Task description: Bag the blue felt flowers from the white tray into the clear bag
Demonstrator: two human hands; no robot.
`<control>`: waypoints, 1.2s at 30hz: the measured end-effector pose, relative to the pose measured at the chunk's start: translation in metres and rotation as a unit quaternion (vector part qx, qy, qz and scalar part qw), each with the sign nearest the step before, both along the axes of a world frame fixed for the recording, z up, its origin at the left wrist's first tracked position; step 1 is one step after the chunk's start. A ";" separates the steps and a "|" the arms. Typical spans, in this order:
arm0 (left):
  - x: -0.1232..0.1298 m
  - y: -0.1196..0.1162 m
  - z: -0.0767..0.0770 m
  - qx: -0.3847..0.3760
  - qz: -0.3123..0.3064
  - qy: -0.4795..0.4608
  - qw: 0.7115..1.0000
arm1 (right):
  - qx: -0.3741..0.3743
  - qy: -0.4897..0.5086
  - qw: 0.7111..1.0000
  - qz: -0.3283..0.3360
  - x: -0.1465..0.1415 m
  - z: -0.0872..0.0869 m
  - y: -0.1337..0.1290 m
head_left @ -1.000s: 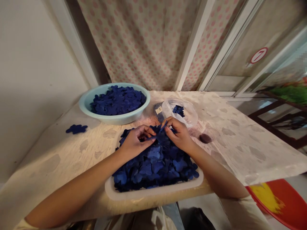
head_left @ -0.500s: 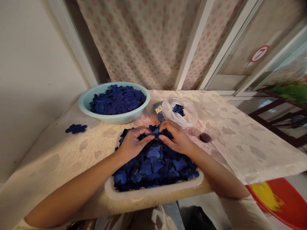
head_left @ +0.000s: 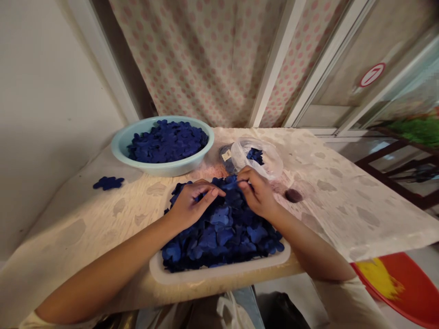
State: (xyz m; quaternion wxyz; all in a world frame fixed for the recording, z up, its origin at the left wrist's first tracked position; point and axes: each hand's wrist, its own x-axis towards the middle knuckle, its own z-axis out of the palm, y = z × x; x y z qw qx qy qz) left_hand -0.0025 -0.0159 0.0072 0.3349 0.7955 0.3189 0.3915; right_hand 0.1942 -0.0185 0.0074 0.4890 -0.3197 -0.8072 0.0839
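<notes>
A white tray [head_left: 219, 275] heaped with dark blue flower-shaped fabric petals [head_left: 221, 233] stands at the table's near edge. Over the far part of the heap is my left hand [head_left: 195, 201], its thumb and fingertips pressed together. Whatever lies between them is too small or hidden to make out. My right hand [head_left: 255, 192] is a short way to its right, fingers curled in a pinch above the tray's far right part. What that pinch holds, if anything, does not show. The two hands are apart.
A pale blue basin [head_left: 164, 170] full of blue petals stands at the back left. One loose petal piece [head_left: 109, 183] lies left of it. Behind the tray is a clear plastic bag [head_left: 272, 167] with some petals. A dark round object [head_left: 294, 195] lies right. A red basin [head_left: 408, 288] sits lower right.
My hands have separated from a shared grip on a blue petal. The right hand has moved right and slightly up; the left has stayed nearly in place.
</notes>
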 end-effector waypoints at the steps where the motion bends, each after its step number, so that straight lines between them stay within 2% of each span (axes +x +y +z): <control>1: 0.000 -0.001 0.001 0.001 -0.009 0.010 1.000 | -0.011 0.033 0.999 -0.023 0.001 -0.001 0.000; 4: 0.001 -0.002 0.002 0.002 -0.046 0.051 0.998 | -0.049 0.100 0.990 -0.088 0.003 -0.004 0.000; 7: 0.002 -0.002 -0.001 -0.001 -0.059 0.081 0.995 | -0.057 0.101 0.987 -0.112 0.003 -0.002 0.000; 12: 0.003 0.004 -0.011 -0.006 -0.007 0.066 0.998 | -0.015 0.082 0.994 -0.074 0.002 0.005 -0.002; 16: 0.005 0.008 -0.017 -0.015 0.024 0.015 0.999 | -0.017 0.094 0.993 -0.069 0.003 0.007 -0.003; 21: 0.006 0.008 -0.015 -0.130 0.024 -0.109 0.985 | -0.023 0.098 0.992 -0.077 0.003 0.005 0.001; 24: 0.006 0.006 -0.012 -0.171 0.038 -0.156 0.972 | -0.025 0.100 0.992 -0.072 0.002 0.004 0.002; 32: 0.006 0.003 -0.006 -0.133 0.085 -0.177 0.972 | -0.030 0.081 0.996 -0.024 0.005 0.002 0.002; 36: 0.007 0.003 -0.006 -0.122 0.082 -0.212 0.966 | -0.030 0.078 0.996 0.004 0.008 0.002 0.001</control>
